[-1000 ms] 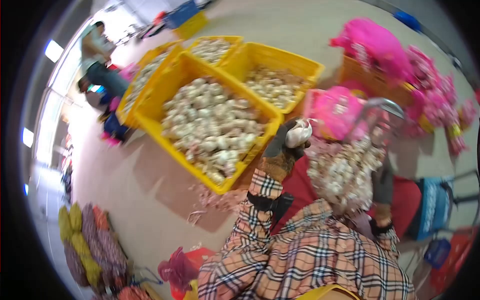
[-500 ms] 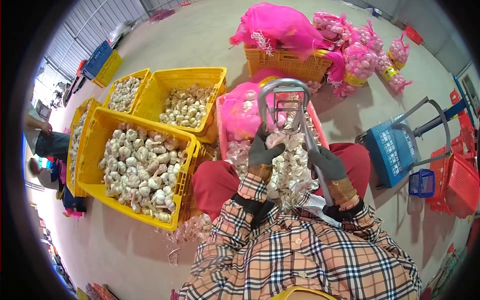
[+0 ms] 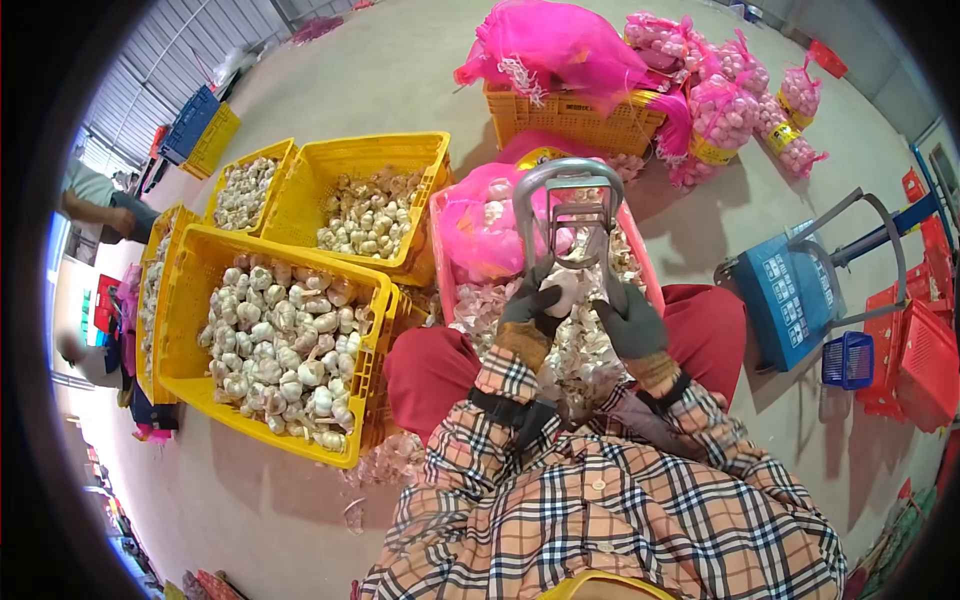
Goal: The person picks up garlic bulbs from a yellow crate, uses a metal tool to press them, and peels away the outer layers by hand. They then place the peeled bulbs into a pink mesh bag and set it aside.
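My left hand (image 3: pixel 530 302), in a dark glove with a brown cuff, holds a pale garlic bulb (image 3: pixel 563 292) between thumb and fingers, just below a grey metal frame tool (image 3: pixel 527 205). My right hand (image 3: pixel 632 322), gloved alike, is closed around the tool's grey handle, most of which is hidden beneath the hand. A pink crate (image 3: pixel 437 235) in front of me holds loose garlic skins (image 3: pixel 580 372) and a pink mesh bag (image 3: pixel 480 225) with bulbs in it. The skins lie directly under both hands, between my knees.
At left, a large yellow crate (image 3: pixel 225 408) of garlic bulbs stands among several yellow crates. An orange crate (image 3: pixel 570 118) under pink mesh and filled mesh bags (image 3: pixel 722 110) sit ahead. At right are a blue scale (image 3: pixel 785 300) and red baskets (image 3: pixel 925 365). Another person (image 3: pixel 95 205) is far left.
The bulb has come up into clearer view in my left hand. My right hand has shifted slightly left and up with the handle, nearer the bulb. The person at left has moved.
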